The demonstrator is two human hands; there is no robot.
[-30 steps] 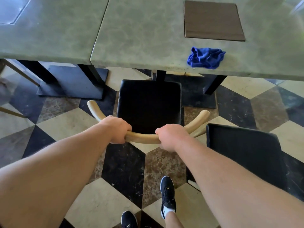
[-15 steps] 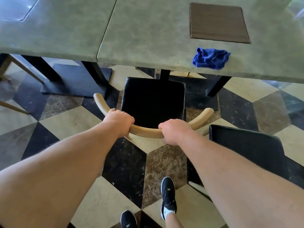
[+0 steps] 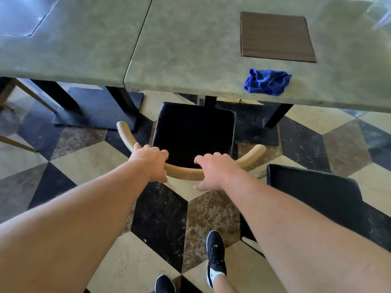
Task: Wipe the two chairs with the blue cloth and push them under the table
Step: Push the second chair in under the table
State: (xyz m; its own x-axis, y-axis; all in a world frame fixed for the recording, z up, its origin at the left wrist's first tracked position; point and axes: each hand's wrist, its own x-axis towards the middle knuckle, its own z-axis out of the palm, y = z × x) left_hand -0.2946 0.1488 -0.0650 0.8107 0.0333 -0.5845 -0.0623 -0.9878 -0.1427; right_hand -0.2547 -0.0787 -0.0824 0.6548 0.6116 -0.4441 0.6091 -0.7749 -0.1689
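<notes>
A chair with a black seat (image 3: 193, 132) and a curved wooden backrest (image 3: 249, 157) stands in front of me, the seat's far edge just under the green table (image 3: 186, 51). My left hand (image 3: 151, 163) is curled around the backrest left of its middle. My right hand (image 3: 213, 171) lies over the rail with fingers spread and thumb lifted off. A second black-seated chair (image 3: 313, 193) stands to the right, away from the table. The crumpled blue cloth (image 3: 266, 81) lies on the table near its front edge.
A brown square mat (image 3: 275, 37) lies on the table behind the cloth. Black table posts and base plates (image 3: 95, 108) stand under the tables. Wooden legs of another chair (image 3: 19, 142) show at the far left. My shoes (image 3: 215, 256) are on the checkered floor.
The chair has slid forward toward the table, its seat edge now reaching under the tabletop. My right hand's grip on the backrest has loosened and its fingers have spread.
</notes>
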